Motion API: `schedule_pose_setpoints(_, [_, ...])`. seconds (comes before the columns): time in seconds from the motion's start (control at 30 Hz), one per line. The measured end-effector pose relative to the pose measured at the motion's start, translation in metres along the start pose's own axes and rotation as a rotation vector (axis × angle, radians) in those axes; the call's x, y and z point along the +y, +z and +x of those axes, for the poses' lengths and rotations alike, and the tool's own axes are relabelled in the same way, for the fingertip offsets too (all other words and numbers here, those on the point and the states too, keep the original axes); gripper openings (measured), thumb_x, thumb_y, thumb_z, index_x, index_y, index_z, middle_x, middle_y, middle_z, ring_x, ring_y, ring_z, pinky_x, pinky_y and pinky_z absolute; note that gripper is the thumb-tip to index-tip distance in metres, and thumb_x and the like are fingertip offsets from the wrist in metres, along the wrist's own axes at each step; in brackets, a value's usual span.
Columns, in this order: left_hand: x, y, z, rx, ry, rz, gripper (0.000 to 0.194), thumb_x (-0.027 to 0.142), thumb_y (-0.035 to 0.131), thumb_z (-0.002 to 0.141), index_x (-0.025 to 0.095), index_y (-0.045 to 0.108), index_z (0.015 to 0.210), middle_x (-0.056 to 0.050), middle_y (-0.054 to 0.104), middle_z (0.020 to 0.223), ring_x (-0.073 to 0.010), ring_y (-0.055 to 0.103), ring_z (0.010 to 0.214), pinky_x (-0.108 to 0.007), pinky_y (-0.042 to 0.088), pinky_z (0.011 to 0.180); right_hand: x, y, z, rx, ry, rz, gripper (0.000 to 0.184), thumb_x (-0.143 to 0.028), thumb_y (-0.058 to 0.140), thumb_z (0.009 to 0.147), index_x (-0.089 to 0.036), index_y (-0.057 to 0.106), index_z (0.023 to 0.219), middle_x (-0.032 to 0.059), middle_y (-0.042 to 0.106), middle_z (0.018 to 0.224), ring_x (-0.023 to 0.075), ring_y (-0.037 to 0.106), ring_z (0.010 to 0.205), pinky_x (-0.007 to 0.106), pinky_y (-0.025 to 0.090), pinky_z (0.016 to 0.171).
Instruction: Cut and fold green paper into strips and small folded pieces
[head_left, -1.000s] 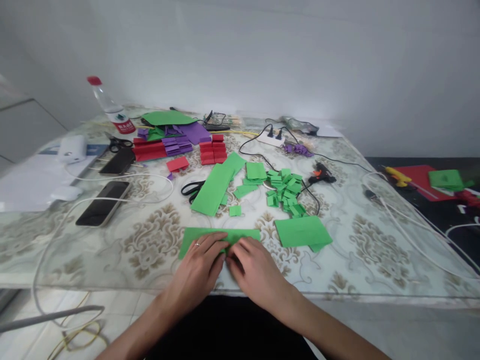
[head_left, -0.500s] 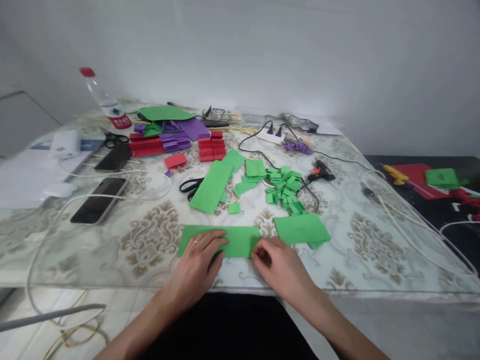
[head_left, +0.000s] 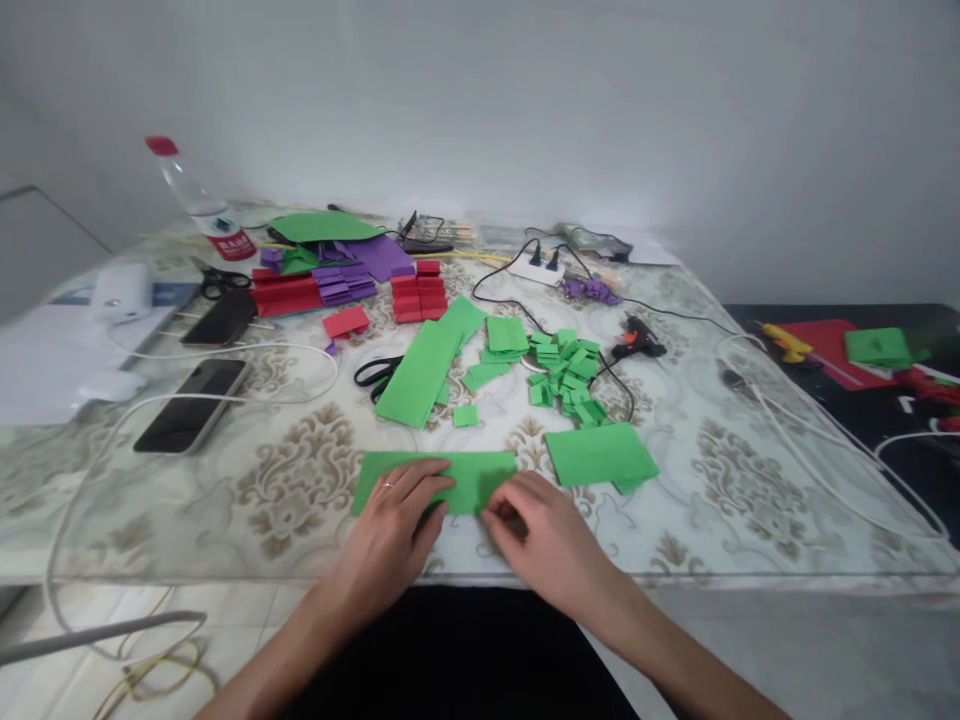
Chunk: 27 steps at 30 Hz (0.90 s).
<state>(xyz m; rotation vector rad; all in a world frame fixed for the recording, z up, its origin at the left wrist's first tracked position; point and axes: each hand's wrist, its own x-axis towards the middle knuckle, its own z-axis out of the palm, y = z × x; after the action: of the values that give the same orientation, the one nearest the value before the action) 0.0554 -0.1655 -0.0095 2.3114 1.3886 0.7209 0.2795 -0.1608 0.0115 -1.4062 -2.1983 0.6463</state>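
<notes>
A long strip of green paper (head_left: 472, 470) lies near the table's front edge. My left hand (head_left: 397, 515) rests on its left half, fingers stretched out and pressing it down. At the strip's near edge, towards the right, my right hand (head_left: 536, 520) has thumb and forefinger pinched together on the paper. Its other fingers are curled. To the right lies a folded green sheet (head_left: 600, 455). Beyond the strip are a small green square (head_left: 465, 416), a pile of small folded green pieces (head_left: 566, 370) and longer green strips (head_left: 424, 370) partly covering black-handled scissors (head_left: 377, 373).
Two phones (head_left: 191, 405) (head_left: 219, 318) and a white cable lie at left, with a bottle (head_left: 217, 225) behind. Red folded paper (head_left: 418, 293) and purple folded paper (head_left: 343, 284) sit at the back. A black glue gun (head_left: 637, 338) and a power strip (head_left: 536, 268) are at right.
My right hand moved right along the strip's near edge, baring its right half, then slid slightly back left. My left hand stays on the paper. The view shifted slightly.
</notes>
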Motion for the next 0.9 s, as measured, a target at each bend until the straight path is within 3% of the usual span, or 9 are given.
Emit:
schedule_pose_setpoints(0.13, [-0.001,0.0,0.0,0.004,0.005,-0.009,0.029,0.014,0.054,0.098,0.025,0.066,0.122,-0.008,0.069,0.133,-0.0276,0.063,0.124,-0.048,0.051,0.104,-0.015,0.018,0.011,-0.056,-0.032,-0.062,0.011,-0.015,0.07,0.089,-0.02,0.062,0.084,0.004,0.066,0.085,0.0226,0.063,0.084,0.035,0.049,0.076])
schedule_pose_setpoints(0.23, [-0.002,0.0,0.0,0.002,0.009,-0.015,0.031,0.013,0.054,0.098,0.025,0.066,0.123,-0.008,0.068,0.133,-0.0278,0.062,0.125,-0.049,0.05,0.105,-0.018,0.019,0.014,-0.077,0.005,-0.074,0.011,-0.014,0.07,0.089,-0.02,0.062,0.082,0.003,0.066,0.082,0.022,0.063,0.082,0.033,0.047,0.074])
schedule_pose_setpoints(0.57, [0.0,0.001,0.001,0.036,0.007,-0.008,0.026,0.013,0.055,0.097,0.024,0.067,0.117,-0.008,0.07,0.131,-0.0281,0.065,0.121,-0.048,0.052,0.103,-0.003,-0.014,0.013,-0.181,0.271,-0.051,0.012,-0.019,0.069,0.086,-0.021,0.066,0.075,-0.0005,0.07,0.068,0.0172,0.064,0.063,0.027,0.036,0.059])
schedule_pose_setpoints(0.9, [-0.003,0.002,-0.001,0.0,0.008,0.002,0.025,0.016,0.052,0.1,0.023,0.065,0.12,-0.009,0.068,0.134,-0.0286,0.062,0.124,-0.05,0.05,0.104,0.017,-0.041,-0.003,-0.231,0.361,-0.035,0.015,-0.019,0.066,0.088,-0.021,0.064,0.074,-0.0012,0.069,0.066,0.0165,0.062,0.06,0.026,0.038,0.057])
